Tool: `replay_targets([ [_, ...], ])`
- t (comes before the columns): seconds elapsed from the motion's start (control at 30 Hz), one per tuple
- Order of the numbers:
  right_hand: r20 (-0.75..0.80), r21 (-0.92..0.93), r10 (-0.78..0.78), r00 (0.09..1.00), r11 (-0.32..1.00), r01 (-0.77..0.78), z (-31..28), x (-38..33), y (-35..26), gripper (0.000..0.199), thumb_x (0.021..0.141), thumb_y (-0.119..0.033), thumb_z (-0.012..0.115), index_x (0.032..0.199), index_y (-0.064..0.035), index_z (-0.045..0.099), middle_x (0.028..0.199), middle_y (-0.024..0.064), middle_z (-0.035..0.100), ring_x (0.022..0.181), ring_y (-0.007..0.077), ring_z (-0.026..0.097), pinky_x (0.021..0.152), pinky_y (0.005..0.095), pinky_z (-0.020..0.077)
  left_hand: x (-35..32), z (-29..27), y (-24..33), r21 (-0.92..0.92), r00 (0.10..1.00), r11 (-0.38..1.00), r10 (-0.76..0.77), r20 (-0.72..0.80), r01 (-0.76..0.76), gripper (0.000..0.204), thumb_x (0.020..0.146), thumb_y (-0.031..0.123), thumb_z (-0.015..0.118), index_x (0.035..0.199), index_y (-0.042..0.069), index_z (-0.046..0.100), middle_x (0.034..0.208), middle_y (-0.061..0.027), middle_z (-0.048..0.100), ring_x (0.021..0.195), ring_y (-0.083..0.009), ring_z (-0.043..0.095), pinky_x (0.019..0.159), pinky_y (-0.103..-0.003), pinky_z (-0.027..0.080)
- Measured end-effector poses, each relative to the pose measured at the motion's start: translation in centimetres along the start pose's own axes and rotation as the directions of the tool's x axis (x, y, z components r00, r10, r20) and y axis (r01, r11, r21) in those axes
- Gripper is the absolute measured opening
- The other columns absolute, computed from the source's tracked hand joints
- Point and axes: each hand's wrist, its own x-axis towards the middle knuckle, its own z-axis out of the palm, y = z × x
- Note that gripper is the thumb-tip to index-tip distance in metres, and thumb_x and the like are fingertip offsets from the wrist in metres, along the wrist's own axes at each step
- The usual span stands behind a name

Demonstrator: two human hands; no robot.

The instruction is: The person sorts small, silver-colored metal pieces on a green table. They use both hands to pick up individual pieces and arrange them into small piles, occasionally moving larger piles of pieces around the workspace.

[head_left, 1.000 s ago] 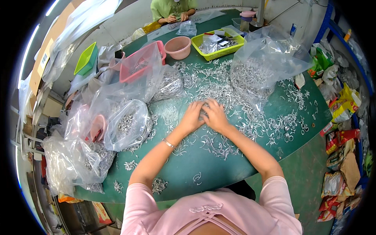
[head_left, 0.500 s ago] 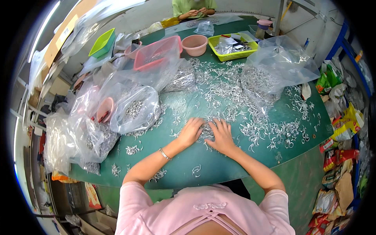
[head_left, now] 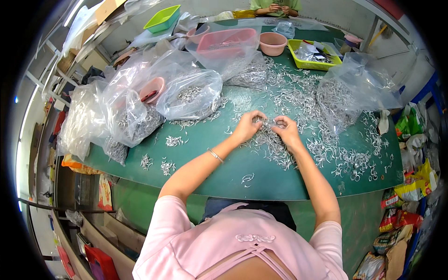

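Note:
Small silver curved metal pieces (head_left: 274, 148) are heaped on the green table (head_left: 205, 175) in front of me. At the heap's left side, my left hand (head_left: 247, 127) has its fingers curled into a pinch around some of them. Facing it across a narrow gap, my right hand (head_left: 288, 132) is curled in the same way, its fingertips at the pieces. How many pieces each hand holds is hidden by the fingers. More loose pieces (head_left: 322, 154) spread out to the right and beyond my hands.
Clear plastic bags of metal pieces (head_left: 193, 95) crowd the left, beside a small pink bowl (head_left: 152, 88). Another bag (head_left: 340, 105) lies at right. Farther back are a pink tray (head_left: 224, 41), a pink basin (head_left: 272, 44) and a yellow-green tray (head_left: 310, 63). A person in green (head_left: 276, 7) sits opposite.
My hands were spread over the heap and are now curled at its far part, a little farther from my body. The view has turned left, so the scene sits farther right.

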Motion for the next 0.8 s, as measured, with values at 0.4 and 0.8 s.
replay_targets([
  [0.4,0.193,-0.376,-0.066,0.979,0.917,0.136,-2.7,-3.3,-3.2,0.048,0.082,-0.021,0.075,0.123,-0.0022,0.058,0.112,0.0114,0.062,0.104,0.0244,0.057,0.089,0.0346,0.0450,-2.9,-5.1,-0.8,0.061,0.986,0.986,-0.161,0.044,0.158,0.041,0.092,0.003,0.056,0.133,0.000,0.051,0.129,-0.0151,0.058,0.106,-0.0234,0.063,0.088,-0.033,0.055],
  [0.8,0.276,-0.778,-0.414,0.868,0.434,0.454,1.1,-4.7,-0.6,0.053,0.075,-0.023,0.077,0.123,-0.0137,0.058,0.127,0.0113,0.051,0.116,0.0345,0.046,0.097,0.0488,0.0380,-5.0,-2.7,-4.3,0.621,0.954,0.724,0.216,0.209,-0.300,0.046,0.084,0.019,0.070,0.126,0.007,0.057,0.141,-0.0156,0.045,0.131,-0.0393,0.040,0.108,-0.044,0.037],
])
